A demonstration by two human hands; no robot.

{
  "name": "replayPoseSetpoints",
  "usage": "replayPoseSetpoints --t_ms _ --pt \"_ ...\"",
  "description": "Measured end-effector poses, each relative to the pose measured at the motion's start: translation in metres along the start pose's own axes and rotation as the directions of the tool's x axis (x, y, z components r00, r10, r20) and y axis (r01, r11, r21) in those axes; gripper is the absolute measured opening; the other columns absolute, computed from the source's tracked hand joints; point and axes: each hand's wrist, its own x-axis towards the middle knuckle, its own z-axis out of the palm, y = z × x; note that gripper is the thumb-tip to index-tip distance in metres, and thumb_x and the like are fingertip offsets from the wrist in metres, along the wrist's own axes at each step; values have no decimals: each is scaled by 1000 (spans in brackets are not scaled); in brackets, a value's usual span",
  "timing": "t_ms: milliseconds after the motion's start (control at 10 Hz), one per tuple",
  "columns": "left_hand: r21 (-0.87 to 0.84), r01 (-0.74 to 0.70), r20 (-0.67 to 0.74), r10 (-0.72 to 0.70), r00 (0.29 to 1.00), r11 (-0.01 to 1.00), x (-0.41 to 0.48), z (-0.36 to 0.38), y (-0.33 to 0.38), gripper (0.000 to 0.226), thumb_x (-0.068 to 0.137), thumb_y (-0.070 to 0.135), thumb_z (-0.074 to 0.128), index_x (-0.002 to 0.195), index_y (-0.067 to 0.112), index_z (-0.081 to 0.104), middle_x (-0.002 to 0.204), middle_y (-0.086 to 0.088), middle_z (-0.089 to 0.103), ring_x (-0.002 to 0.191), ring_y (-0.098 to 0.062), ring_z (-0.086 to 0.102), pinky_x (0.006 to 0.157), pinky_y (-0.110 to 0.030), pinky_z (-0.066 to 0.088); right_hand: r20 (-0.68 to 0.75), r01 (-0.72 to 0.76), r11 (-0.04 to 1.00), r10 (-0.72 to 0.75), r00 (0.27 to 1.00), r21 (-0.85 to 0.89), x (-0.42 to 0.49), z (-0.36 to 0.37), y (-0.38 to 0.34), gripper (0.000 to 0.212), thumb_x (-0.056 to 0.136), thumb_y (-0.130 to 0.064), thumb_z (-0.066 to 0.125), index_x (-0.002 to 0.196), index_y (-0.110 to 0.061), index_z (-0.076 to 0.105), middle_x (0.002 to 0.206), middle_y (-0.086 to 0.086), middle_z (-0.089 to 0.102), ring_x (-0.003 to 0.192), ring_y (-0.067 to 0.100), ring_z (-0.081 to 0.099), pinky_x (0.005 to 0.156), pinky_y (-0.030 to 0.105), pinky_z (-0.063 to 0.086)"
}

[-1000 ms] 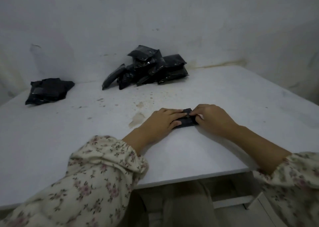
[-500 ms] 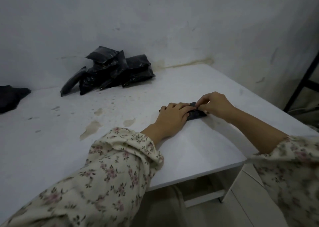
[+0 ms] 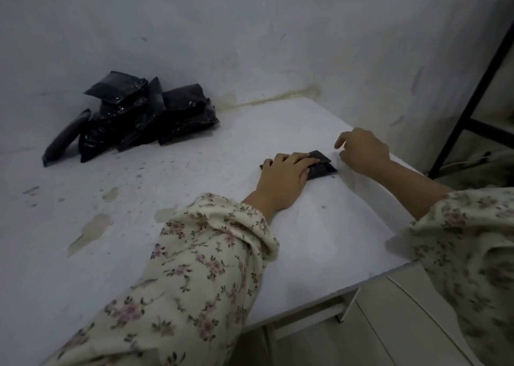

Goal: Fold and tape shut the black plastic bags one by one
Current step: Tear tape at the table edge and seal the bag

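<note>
A small folded black plastic bag [image 3: 322,168] lies flat on the white desk [image 3: 222,148], toward the right side and a little short of the far edge. The left hand [image 3: 286,176] lies on top of it, palm down, with its fingers [image 3: 299,158] stretched out fairly straight and pressing the fold against the desk. It covers the left part of the bag, so only the right end shows, where one layer sits slightly askew over the other.

The right hand [image 3: 364,150] is just to the right of the bag and apart from it, raised a little off the desk. Its index finger sticks out toward the far left, the other fingers are loosely curled, and nothing can be seen in its grasp. Both forearms come from cream sleeves printed with small pink flowers, the left sleeve [image 3: 200,268] lying along the near middle of the desk and the right sleeve [image 3: 472,226] at the near right edge.

At the far left of the desk, against the pale grey wall [image 3: 250,32], a loose pile of shiny black plastic bags [image 3: 139,115] leans together, well apart from the hands. Tan stains [image 3: 91,232] and small specks mark the left part of the desk. A black metal frame [image 3: 472,87] stands slantwise at the far right, beyond the desk's corner.
</note>
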Motion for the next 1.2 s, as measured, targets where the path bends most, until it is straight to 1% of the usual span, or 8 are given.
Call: replayPoseSetpoints --t_ms 100,200,300,600,800,1000,1100,1200 --pt "6 3 -6 -3 1000 1000 8 4 2 39 104 30 31 140 37 45 145 13 43 127 -21 41 98 -40 33 -11 -23 969 21 1000 -247 6 2 5 35 94 -9 46 128 -11 53 131 16 44 123 32 38 92 39 39" --pt "6 -1 -14 1 1000 1000 14 8 4 39 104 30 32 140 37 46 145 13 44 126 -21 42 96 -39 32 26 -51 917 67 997 -396 9 8 4 33 93 -8 44 126 -7 48 127 16 45 120 31 40 91 37 38" --pt "9 -17 -22 17 1000 1000 18 10 6 38 104 29 34 139 35 47 144 11 45 125 -22 43 95 -40 33 47 -82 890 115 992 -449 14 10 3 33 94 -11 46 127 -8 47 127 15 48 120 30 42 94 36 37" --pt "11 -35 -24 36 999 999 23 12 9 39 104 29 34 140 35 46 146 12 44 126 -23 43 96 -41 34 70 -120 894 166 984 -431 23 6 9 34 94 -6 49 127 -5 50 128 15 46 120 31 44 95 37 39" --pt "4 -67 -9 67 998 998 26 13 12 39 104 29 34 140 35 46 146 12 44 126 -22 42 96 -40 33 81 -22 879 69 994 -476 23 3 15 33 94 -6 45 126 -8 51 127 11 49 122 28 43 93 36 39" --pt "-2 -76 -9 76 997 997 29 14 17 39 103 28 35 140 34 47 145 10 45 125 -23 43 95 -40 34 77 16 851 29 997 -525 21 0 12 27 88 4 51 113 -3 59 116 13 58 110 29 56 83 32 43" --pt "3 -77 -7 77 997 997 29 13 17 39 103 28 34 140 34 46 145 11 45 125 -23 43 95 -40 35 57 -1 879 32 998 -477 24 -2 11 25 85 10 53 106 -1 61 110 14 62 102 30 61 81 32 45" --pt "6 -74 -1 74 997 997 29 14 17 39 104 29 33 141 35 45 146 12 44 125 -22 42 96 -40 34 8 -57 916 65 998 -398 29 -2 10 25 87 11 50 108 2 58 111 17 61 103 33 61 85 35 46"
